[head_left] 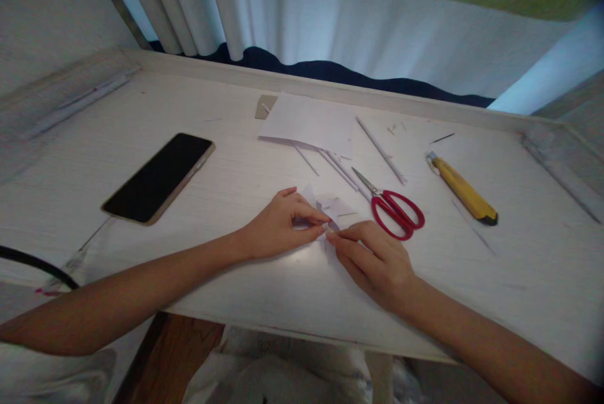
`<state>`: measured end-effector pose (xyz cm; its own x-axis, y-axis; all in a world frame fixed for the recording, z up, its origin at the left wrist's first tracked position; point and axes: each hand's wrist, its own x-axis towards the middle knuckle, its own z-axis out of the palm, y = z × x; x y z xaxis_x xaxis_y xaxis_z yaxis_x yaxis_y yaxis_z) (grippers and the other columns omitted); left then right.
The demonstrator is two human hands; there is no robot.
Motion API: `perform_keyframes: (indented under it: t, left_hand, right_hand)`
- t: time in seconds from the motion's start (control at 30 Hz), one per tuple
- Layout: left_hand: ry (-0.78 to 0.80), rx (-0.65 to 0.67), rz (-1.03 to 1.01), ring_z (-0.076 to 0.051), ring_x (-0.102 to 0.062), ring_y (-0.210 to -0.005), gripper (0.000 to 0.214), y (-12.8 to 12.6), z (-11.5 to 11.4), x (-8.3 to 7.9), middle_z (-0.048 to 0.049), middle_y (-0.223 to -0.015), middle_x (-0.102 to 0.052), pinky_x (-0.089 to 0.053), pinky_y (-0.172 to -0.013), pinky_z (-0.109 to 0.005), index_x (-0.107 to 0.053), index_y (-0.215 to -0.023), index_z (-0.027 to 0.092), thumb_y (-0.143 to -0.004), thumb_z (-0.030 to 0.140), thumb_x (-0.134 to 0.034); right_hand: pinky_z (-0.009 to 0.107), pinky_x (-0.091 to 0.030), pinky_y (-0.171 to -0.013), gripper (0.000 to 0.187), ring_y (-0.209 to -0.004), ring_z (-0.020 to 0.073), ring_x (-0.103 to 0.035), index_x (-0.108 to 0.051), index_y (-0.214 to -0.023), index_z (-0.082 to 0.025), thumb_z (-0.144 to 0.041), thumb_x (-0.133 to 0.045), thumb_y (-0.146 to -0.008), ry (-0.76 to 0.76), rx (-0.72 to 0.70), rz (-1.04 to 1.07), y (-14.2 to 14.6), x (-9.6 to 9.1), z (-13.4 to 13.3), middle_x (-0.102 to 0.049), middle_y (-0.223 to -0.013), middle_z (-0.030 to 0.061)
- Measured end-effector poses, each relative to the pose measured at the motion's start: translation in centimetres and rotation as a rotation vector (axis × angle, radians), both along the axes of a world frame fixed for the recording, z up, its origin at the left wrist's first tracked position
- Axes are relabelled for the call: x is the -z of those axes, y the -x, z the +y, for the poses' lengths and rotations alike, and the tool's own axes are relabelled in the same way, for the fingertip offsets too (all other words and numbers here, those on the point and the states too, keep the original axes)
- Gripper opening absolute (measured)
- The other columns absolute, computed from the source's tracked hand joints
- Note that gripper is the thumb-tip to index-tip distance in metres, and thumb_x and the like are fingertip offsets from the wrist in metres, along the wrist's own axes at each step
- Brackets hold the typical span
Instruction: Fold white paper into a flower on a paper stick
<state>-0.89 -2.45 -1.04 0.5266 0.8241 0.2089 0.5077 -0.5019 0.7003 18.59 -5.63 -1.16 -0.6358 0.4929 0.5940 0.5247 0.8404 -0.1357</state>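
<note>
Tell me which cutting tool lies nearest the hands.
The red-handled scissors, just beyond the right hand; the yellow utility knife lies farther off to the right.

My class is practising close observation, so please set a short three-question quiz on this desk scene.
1. True or false: the red scissors lie untouched on the table.
2. What do the left hand and right hand pinch together? A) a small paper piece B) a pencil C) a coin
3. Fill in: the phone lies to the ____ of both hands.
Key: 1 true; 2 A; 3 left.
</note>
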Motion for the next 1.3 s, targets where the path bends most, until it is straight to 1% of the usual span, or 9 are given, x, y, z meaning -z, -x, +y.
perform_keyframes:
  t: [0.2, 0.37, 0.7, 1.03, 1.3]
  left_hand:
    - [0.067, 0.021, 0.006, -0.009, -0.060, -0.073, 0.016, 0.07, 0.02, 0.02, 0.0059, -0.076, -0.066, -0.019, -0.100, -0.040, -0.062, -0.088, 0.024, -0.073, 0.025, -0.057]
    - [0.076, 0.016, 0.001, -0.009, -0.060, -0.072, 0.016, 0.00, 0.03, -0.06, 0.0063, -0.075, -0.067, -0.018, -0.100, -0.040, -0.062, -0.088, 0.024, -0.073, 0.025, -0.057]
    - [0.071, 0.012, 0.003, -0.010, -0.061, -0.072, 0.014, -0.06, 0.12, -0.15, 0.0064, -0.076, -0.067, -0.018, -0.100, -0.040, -0.063, -0.085, 0.025, -0.072, 0.028, -0.058]
    - [0.093, 0.027, -0.001, -0.010, -0.061, -0.073, 0.014, -0.09, 0.12, -0.13, 0.0064, -0.078, -0.067, -0.017, -0.100, -0.041, -0.063, -0.086, 0.024, -0.074, 0.029, -0.056]
    - [0.120, 0.016, -0.003, -0.010, -0.061, -0.070, 0.014, -0.03, 0.20, -0.05, 0.0064, -0.077, -0.068, -0.016, -0.101, -0.041, -0.063, -0.086, 0.024, -0.073, 0.029, -0.057]
  right_hand:
    - [0.026, -0.045, -0.060, 0.018, -0.073, 0.0147, -0.051, -0.060, -0.091, -0.009, -0.007, -0.055, -0.074, 0.001, 0.000, 0.003, 0.06, 0.09, 0.03, -0.060, -0.077, 0.0085]
    - [0.025, -0.045, -0.057, 0.017, -0.070, 0.0141, -0.051, -0.060, -0.090, -0.009, -0.007, -0.054, -0.075, -0.006, 0.002, 0.001, 0.10, 0.05, 0.05, -0.060, -0.075, 0.0080]
    - [0.026, -0.046, -0.058, 0.018, -0.072, 0.0145, -0.051, -0.059, -0.093, -0.010, -0.008, -0.053, -0.076, -0.015, 0.001, -0.006, 0.06, -0.09, -0.01, -0.060, -0.077, 0.0082]
    - [0.027, -0.046, -0.060, 0.021, -0.075, 0.0150, -0.051, -0.058, -0.097, -0.009, -0.009, -0.053, -0.076, -0.006, 0.002, -0.024, -0.08, 0.31, -0.01, -0.060, -0.080, 0.0088]
    - [0.026, -0.045, -0.059, 0.019, -0.073, 0.0147, -0.050, -0.059, -0.093, -0.008, -0.007, -0.054, -0.075, -0.018, -0.007, -0.029, 0.03, 0.37, -0.09, -0.060, -0.078, 0.0088]
